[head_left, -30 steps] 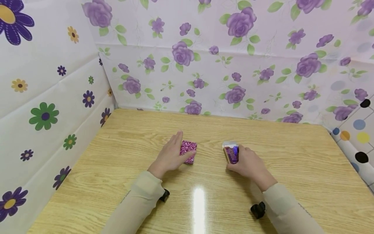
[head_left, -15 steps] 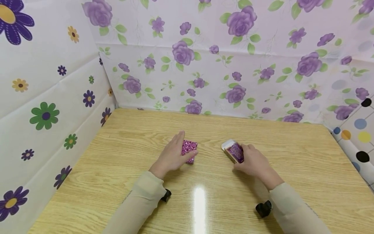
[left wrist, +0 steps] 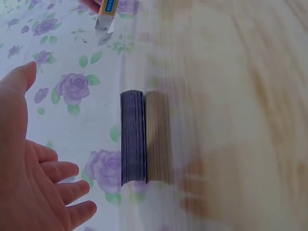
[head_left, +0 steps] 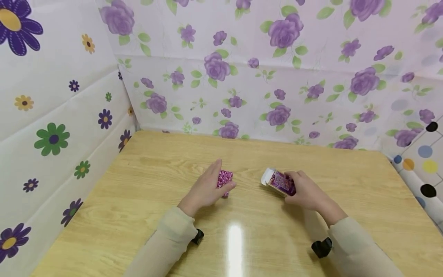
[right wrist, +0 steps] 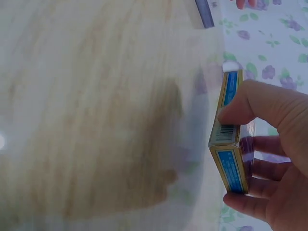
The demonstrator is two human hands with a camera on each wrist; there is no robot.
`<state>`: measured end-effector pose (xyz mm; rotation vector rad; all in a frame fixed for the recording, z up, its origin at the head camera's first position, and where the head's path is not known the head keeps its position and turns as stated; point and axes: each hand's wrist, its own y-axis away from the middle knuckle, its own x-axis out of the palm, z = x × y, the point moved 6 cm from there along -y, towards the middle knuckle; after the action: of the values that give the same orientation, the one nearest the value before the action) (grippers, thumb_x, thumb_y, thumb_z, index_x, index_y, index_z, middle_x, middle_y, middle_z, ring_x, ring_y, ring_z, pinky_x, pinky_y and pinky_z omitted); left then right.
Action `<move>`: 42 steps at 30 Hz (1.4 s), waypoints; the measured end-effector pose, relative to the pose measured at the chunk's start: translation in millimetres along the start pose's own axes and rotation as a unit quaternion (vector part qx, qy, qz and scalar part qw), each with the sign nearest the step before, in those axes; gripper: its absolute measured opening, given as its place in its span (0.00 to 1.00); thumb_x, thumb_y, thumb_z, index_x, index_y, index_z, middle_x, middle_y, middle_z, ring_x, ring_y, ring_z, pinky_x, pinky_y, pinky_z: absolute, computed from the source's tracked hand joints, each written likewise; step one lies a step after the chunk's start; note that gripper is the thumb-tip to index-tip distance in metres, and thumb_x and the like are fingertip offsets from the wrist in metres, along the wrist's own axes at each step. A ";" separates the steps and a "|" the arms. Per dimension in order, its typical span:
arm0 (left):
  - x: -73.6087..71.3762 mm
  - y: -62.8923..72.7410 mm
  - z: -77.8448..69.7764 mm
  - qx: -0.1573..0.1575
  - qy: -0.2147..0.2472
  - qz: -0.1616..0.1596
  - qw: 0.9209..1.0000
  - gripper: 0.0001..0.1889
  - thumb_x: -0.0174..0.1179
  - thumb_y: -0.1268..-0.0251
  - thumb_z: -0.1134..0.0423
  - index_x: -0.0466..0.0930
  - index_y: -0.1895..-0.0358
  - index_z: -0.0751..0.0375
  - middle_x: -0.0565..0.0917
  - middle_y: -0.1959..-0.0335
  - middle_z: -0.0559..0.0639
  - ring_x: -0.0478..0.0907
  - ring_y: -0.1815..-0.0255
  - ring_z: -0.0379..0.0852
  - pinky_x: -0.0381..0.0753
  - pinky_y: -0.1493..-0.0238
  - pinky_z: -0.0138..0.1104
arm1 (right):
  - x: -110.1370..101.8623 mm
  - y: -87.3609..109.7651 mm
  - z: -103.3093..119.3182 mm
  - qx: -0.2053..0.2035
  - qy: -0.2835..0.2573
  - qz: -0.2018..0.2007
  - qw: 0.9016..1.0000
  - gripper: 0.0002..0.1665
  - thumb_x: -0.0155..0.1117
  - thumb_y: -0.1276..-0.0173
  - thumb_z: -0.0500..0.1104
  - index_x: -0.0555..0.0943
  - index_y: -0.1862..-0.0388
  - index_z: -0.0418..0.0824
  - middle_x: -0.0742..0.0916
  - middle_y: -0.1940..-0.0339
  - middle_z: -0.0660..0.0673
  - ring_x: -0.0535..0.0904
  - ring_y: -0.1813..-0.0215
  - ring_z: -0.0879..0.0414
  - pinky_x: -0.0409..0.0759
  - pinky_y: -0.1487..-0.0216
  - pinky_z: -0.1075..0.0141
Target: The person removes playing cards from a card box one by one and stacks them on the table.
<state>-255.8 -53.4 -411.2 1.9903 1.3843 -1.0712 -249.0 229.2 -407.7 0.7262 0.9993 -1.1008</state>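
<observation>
A squared deck of playing cards (head_left: 225, 177), with a pink-and-white patterned back, lies on the table. My left hand (head_left: 204, 187) hovers above it, partly covering it in the head view. In the left wrist view, the fingers (left wrist: 72, 191) are extended and a gap separates them from the deck's edge (left wrist: 133, 137). My right hand (head_left: 309, 193) grips a purple card box (head_left: 282, 182) whose white flap stands open toward the left. The thumb (right wrist: 236, 108) presses a narrow side of the box (right wrist: 232, 166), while the fingers curl round the other side. The inside of the box is hidden.
The wooden table (head_left: 263, 234) has a bright light reflection near the front. A rose-printed cloth (head_left: 194, 92) hangs behind it, and a flower-printed cloth (head_left: 62, 181) along the left. Each wrist carries a small black camera (head_left: 322, 247).
My right hand has moved rightward with the card box, which has tilted so that its open end points more to the left. The left hand has barely shifted above the deck.
</observation>
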 end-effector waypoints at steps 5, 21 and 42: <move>2.2 2.7 -2.5 0.000 0.010 0.001 1.000 0.48 0.47 0.36 0.33 0.38 0.24 0.57 0.45 0.23 0.53 0.47 0.23 0.53 0.50 0.25 0.46 | -3.4 0.5 1.0 -0.024 -0.013 0.010 1.000 0.47 0.71 0.53 0.41 0.64 0.34 0.30 0.75 0.42 0.30 0.74 0.46 0.41 0.75 0.46 0.46; -1.3 -4.0 -20.7 0.020 0.054 -0.007 0.998 0.44 0.48 0.34 0.36 0.44 0.25 0.59 0.56 0.25 0.57 0.55 0.26 0.52 0.57 0.27 0.44 | -24.7 -6.2 9.8 -0.062 -0.011 0.022 0.998 0.48 0.68 0.51 0.39 0.62 0.30 0.33 0.74 0.37 0.33 0.73 0.40 0.42 0.74 0.44 0.48; 7.7 -12.5 -28.4 0.031 0.085 -0.016 0.996 0.41 0.47 0.33 0.38 0.49 0.25 0.59 0.75 0.50 0.57 0.70 0.42 0.51 0.69 0.37 0.43 | -26.4 -13.3 9.5 -0.071 -0.047 0.016 0.996 0.44 0.69 0.50 0.37 0.64 0.33 0.33 0.75 0.38 0.35 0.72 0.39 0.41 0.74 0.42 0.47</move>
<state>-256.8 -23.2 -400.7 2.1543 1.4894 -0.9885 -262.2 226.7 -379.7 0.5685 0.9713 -1.0174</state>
